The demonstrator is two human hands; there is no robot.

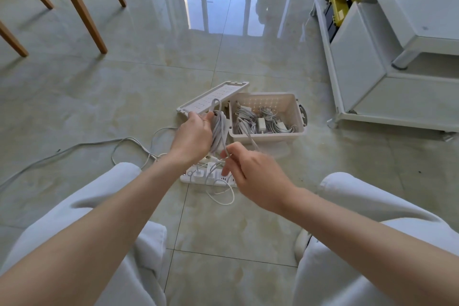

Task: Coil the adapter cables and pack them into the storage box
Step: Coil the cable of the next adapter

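**Coil in hand, free strand to be wound on**

Nearest, the right grip (258, 176) is seen at five o'clock of the coil, thumb and forefinger pinching the cable's free strand. Just beyond it a strip (207, 177) lies on the floor (248, 231), with white plugs seated in it and a thin lead looped toward six o'clock. Next, the left grip (193, 136) is curled round the coil (219, 131), which is held upright in long loops. A loose cable (74, 149) trails away at nine o'clock. Farther off, at two o'clock of the coil, the box (268, 136) stands open with several bundled adapters inside. Its lid (213, 97) is propped at the box's nine o'clock side.

The strand is best fed under light tension, each loop matched in length to those held and laid without twist. It cannot be told whether the far end is plugged in, so that should be checked before anything is pulled.
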